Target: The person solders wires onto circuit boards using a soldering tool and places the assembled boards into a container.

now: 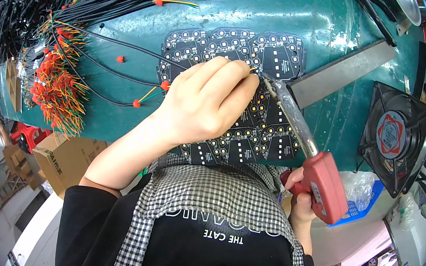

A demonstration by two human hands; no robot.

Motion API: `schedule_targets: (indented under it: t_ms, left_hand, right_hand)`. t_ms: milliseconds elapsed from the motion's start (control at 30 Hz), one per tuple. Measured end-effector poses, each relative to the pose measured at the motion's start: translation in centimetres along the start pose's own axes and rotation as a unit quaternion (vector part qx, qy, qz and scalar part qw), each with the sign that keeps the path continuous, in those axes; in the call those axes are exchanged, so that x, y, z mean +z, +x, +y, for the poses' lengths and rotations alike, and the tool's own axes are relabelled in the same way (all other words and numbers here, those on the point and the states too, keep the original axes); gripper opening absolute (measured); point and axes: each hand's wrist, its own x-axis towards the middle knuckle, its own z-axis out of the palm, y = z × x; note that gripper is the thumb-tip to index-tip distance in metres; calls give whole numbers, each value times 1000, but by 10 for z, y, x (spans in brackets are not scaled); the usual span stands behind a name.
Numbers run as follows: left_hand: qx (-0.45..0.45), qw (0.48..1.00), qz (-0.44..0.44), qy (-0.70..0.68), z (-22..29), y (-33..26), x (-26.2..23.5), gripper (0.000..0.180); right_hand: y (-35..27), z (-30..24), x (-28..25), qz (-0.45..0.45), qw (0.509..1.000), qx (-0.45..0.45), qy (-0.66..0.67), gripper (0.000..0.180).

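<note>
My left hand [207, 97] is pinched over the black circuit boards [280, 48], which are dotted with small square LEDs. A black cable [122, 43] runs under its fingers, and a bit of orange wire [253, 69] shows by the fingertips; the rest of the grip is hidden. With my right hand [299, 193] I hold a red soldering gun [327, 188] by its handle. Its metal tip reaches up to the board right beside my left fingertips. Near my left wrist lie cable ends with red sleeves [136, 103] and thin coloured wires.
Bundles of black cables [111, 4] and a heap of red-sleeved wire ends [55, 85] cover the table's left side. A grey metal bar [344, 72] lies right of the boards. Beyond it stand a black fan [393, 135] and, below the edge, a blue basket [356, 208].
</note>
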Motion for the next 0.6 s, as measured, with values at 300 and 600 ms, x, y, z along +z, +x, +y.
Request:
schedule_targets:
  t_ms: [300,600]
  left_hand:
    - [6,1000,-8,-17,0,4,-2,25]
    - [-86,994,-65,-21,-11,20,-20,22]
  right_hand:
    - [-4,13,-13,-38,985,-101,-131,75]
    - [-2,-19,11,29,996,60,61,82]
